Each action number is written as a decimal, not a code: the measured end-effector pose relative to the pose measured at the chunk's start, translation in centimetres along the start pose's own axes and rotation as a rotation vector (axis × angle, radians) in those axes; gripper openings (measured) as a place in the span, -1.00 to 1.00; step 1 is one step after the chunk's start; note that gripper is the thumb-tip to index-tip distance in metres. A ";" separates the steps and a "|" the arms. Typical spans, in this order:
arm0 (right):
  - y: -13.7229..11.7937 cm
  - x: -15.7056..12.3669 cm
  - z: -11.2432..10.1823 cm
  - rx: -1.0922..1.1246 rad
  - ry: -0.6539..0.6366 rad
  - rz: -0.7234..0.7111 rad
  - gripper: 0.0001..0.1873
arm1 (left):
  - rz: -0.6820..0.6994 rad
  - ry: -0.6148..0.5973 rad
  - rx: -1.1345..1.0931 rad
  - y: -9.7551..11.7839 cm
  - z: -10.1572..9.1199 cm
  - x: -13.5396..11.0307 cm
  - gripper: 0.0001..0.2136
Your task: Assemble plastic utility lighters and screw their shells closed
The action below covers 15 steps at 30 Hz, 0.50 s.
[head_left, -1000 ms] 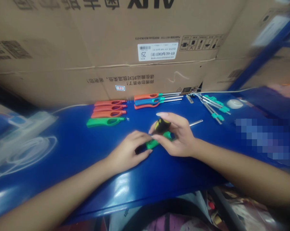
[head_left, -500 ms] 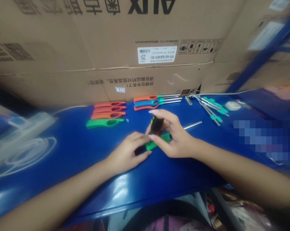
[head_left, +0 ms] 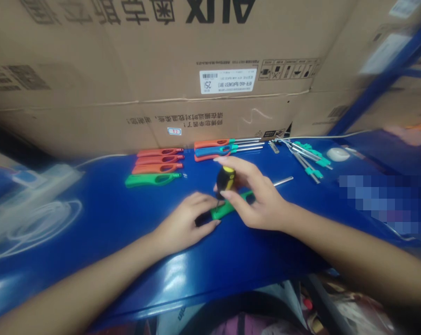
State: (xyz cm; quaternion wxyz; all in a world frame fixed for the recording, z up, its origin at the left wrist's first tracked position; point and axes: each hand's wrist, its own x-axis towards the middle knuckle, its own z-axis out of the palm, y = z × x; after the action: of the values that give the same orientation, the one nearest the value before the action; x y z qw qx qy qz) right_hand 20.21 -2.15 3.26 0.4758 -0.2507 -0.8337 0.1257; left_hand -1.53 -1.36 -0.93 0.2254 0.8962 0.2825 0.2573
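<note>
- In the head view, a glossy blue table spreads across the scene, with a bright reflection near its front edge.
- A cardboard box stands behind it like a wall, its large print upside down, with one white label and one small blue-edged sticker.
- A blue post slants up at the right; on the left lie a blurred power strip and a coil of white cable.
- Four lighter handles lie side by side without tubes: three reddish, one green.
- Three lighters with metal tubes are bunched near the box, two orange-red and one blue.
- Several loose metal tubes with teal collars overlap farther right, too tangled to count; one white rounded object sits just beside them.
- One green lighter lies on the table between the two hands, its metal tube pointing right.
- The left hand has index finger and thumb closed on the lighter's left end.
- The right hand clasps one black-and-yellow screwdriver, nearly upright, its shaft meeting the lighter near that end.
</note>
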 end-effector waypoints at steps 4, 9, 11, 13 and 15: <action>0.4 -0.3 0.2 -0.178 0.116 -0.116 -0.32 | 0.014 0.006 -0.006 0.0 0.0 0.0 -0.80; -0.5 -0.1 0.1 -0.081 0.053 -0.125 -0.36 | 0.004 0.010 -0.004 0.1 0.0 0.0 -0.79; -0.9 0.1 -0.1 0.028 0.035 0.016 -0.41 | 0.000 0.003 -0.001 0.1 0.0 0.0 -0.74; -1.0 0.3 -0.3 0.056 0.044 0.088 -0.44 | 0.000 0.005 0.007 0.1 0.0 0.0 -0.73; -0.7 0.3 -0.4 -0.049 0.082 0.018 -0.46 | 0.003 0.009 0.012 0.1 -0.1 0.0 -0.73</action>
State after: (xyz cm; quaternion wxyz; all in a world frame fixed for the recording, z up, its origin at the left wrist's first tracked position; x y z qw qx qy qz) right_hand 20.21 -2.61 4.05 0.5022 -0.2745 -0.8140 0.0992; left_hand -1.53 -1.41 -0.85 0.2184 0.8967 0.2838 0.2600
